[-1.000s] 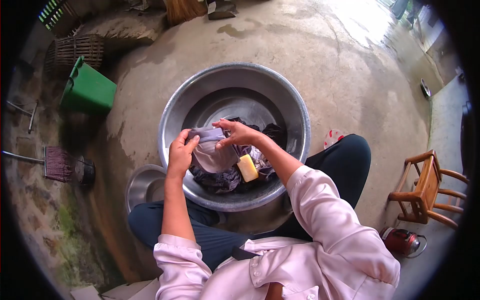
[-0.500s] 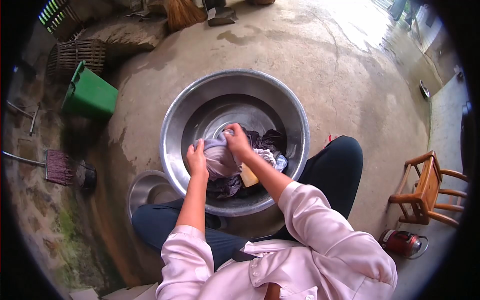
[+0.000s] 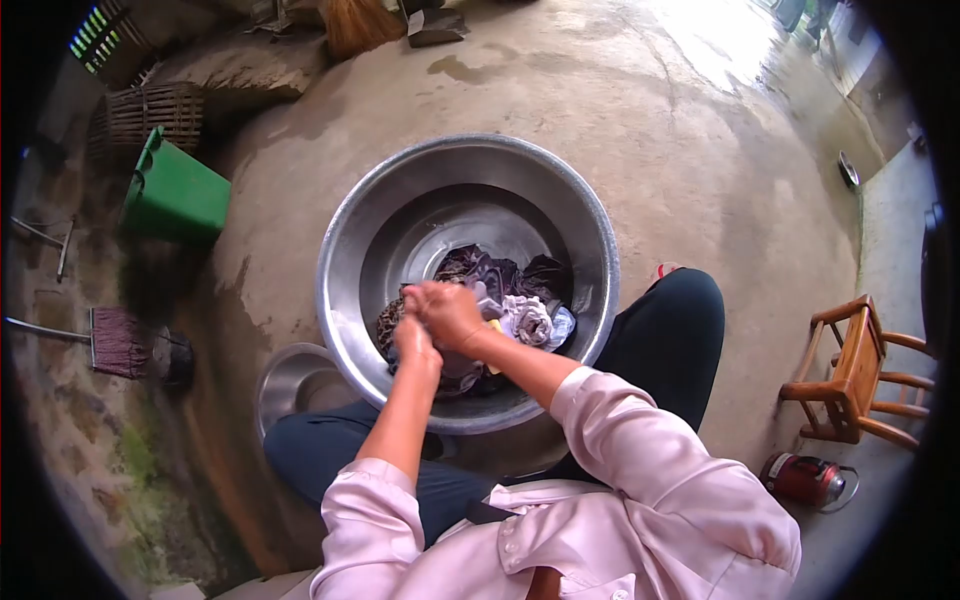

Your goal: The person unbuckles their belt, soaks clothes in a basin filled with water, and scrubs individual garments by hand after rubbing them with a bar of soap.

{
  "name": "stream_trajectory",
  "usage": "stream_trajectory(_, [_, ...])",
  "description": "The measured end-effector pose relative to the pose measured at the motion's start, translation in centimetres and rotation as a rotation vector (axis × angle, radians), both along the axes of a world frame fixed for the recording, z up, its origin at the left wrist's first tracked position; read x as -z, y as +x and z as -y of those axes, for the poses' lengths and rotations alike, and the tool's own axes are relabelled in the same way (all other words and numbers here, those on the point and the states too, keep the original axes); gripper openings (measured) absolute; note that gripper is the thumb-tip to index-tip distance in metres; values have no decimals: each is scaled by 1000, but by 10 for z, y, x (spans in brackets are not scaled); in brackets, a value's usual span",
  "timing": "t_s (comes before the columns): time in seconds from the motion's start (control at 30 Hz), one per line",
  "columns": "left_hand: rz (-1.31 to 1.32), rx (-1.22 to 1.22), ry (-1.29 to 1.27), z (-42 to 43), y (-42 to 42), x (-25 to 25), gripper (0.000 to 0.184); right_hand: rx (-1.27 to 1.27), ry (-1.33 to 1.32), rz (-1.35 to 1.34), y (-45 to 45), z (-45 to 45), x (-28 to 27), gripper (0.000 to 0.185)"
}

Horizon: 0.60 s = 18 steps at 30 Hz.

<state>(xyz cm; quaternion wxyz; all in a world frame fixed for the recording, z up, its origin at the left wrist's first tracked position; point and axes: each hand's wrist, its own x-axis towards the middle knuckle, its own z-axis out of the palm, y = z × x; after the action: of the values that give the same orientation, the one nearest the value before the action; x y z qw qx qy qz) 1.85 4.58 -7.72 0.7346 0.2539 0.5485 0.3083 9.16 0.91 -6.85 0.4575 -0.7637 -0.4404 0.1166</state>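
Note:
Inside a wide metal basin (image 3: 345,215) with water, both my hands are brought together low over wet laundry. My left hand (image 3: 412,340) is closed, pressed against the right one. My right hand (image 3: 450,312) is a fist on top, its wrist bent left. A lavender cloth (image 3: 486,301) shows beside the right fist; most of it is hidden by the hands. Around them lie dark purple clothes (image 3: 500,272), a leopard-print cloth (image 3: 390,325) and a bunched pale cloth (image 3: 528,320). A yellow block (image 3: 494,326), perhaps soap, is partly covered by my right forearm.
A smaller metal bowl (image 3: 290,385) sits beside the basin at my left knee. Farther left are a green bin (image 3: 180,190) and a broom (image 3: 118,342). On the right stand a wooden chair (image 3: 850,375) and a red thermos (image 3: 803,480).
My hands have come together and turned over, the right crossing left toward the left one. The lavender cloth, spread between them before, is now bunched and mostly hidden.

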Motion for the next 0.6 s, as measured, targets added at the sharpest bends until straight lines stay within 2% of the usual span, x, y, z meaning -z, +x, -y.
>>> stream_trajectory(0.07, [459, 196, 68, -32, -27, 59, 40, -84, 109, 98, -37, 5, -18, 32])
stream_trajectory(0.1, [587, 272, 103, -40, -37, 83, 39, -165, 152, 187, -47, 7, -23, 31])
stream_trajectory(0.13, [605, 300, 139, -40, -41, 92, 38, -125, 166, 136, -42, 5, -22, 31])
stream_trajectory(0.17, [493, 286, 158, -38, -41, 103, 37, -83, 177, 78, -34, 4, -20, 31])
stream_trajectory(0.23, [501, 111, -161, -18, -10, 39, 37, 18, 118, -119, -6, 3, -22, 33])
stream_trajectory(0.3, [132, 93, -12, 9, 8, 5, 34, 98, -74, -18, 24, -1, -11, 35])
stream_trajectory(0.33, [77, 103, -39, 6, 7, 4, 34, 90, -18, -5, 19, -1, -10, 36])
stream_trajectory(0.37, [349, 204, -3, -1, 0, 19, 31, 84, 34, 11, 10, -1, -10, 37])
stream_trajectory(0.43, [893, 396, 71, -27, -30, 87, 29, -12, 172, -19, -17, 3, -26, 36])
stream_trajectory(0.5, [1018, 428, 74, -34, -35, 97, 30, -144, 212, 181, -50, 11, -42, 34])
stream_trajectory(0.6, [571, 234, -48, -15, -23, 43, 31, -59, 252, 137, -36, 6, -39, 34])
